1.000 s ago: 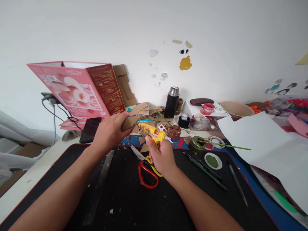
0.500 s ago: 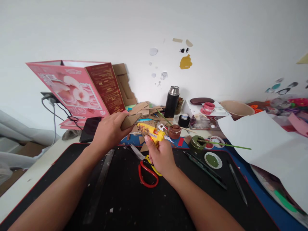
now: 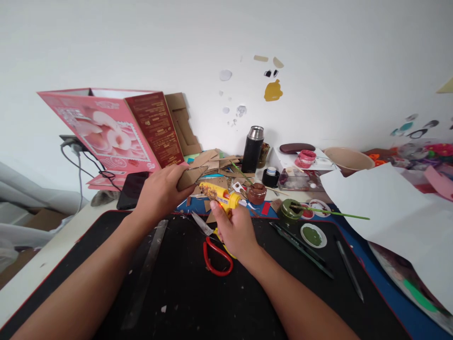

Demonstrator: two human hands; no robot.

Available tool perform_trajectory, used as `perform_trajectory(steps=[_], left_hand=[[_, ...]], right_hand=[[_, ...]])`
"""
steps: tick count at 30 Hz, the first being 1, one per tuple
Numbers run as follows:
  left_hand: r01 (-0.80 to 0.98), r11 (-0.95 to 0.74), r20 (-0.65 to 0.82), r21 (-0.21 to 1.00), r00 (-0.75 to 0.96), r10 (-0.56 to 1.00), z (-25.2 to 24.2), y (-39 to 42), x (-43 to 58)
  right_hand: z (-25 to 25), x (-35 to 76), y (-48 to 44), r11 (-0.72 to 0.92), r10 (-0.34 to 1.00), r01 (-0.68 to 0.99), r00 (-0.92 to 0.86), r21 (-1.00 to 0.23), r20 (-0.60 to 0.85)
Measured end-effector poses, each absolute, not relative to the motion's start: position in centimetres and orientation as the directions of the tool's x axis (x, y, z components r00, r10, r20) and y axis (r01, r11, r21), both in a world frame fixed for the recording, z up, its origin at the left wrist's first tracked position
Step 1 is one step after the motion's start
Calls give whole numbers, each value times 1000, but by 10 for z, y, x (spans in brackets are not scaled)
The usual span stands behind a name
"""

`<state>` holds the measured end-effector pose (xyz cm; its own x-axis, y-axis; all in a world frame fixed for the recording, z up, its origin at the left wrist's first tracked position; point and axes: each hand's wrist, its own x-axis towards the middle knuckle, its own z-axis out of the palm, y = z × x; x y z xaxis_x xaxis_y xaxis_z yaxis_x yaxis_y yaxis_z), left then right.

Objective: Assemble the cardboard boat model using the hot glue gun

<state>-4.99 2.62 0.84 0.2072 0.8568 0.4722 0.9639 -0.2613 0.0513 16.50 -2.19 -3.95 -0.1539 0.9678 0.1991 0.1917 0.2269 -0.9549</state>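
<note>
My left hand (image 3: pixel 164 189) is closed on a piece of brown cardboard (image 3: pixel 192 176), raised above the far part of the black mat (image 3: pixel 198 307). In my right hand (image 3: pixel 239 231) is a yellow hot glue gun (image 3: pixel 220 195), stained brown near its front, with its nozzle end pointing left at the cardboard. Whether the nozzle touches the cardboard I cannot tell. A small orange-red light shows near my right thumb. Just below the right hand lie red-handled scissors (image 3: pixel 217 257), their blades partly covered by other things.
A clear ruler (image 3: pixel 146 274) lies on the mat at left. Behind are cardboard scraps (image 3: pixel 208 158), a black flask (image 3: pixel 252 151) and a brown paint jar (image 3: pixel 257 193). At right are a green paint jar (image 3: pixel 290 212), pens (image 3: pixel 302 250) and white paper (image 3: pixel 382 212). A pink box (image 3: pixel 106 127) stands at back left.
The glue gun in my right hand has shifted slightly left, closer to the cardboard. My left hand and the cardboard have barely moved.
</note>
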Motion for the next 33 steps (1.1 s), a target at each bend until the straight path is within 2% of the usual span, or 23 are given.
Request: perform_trajectory(steps=[21,33], left_hand=[[961,-262,481,89,189,856,5,27,-50],[963,-264,492,61,201,847,5,27,-50]], right_hand=[[-37,166,-22,222,970,180,-139,-958,199],[-37,167,-20,264,962,233,-128,-936,240]])
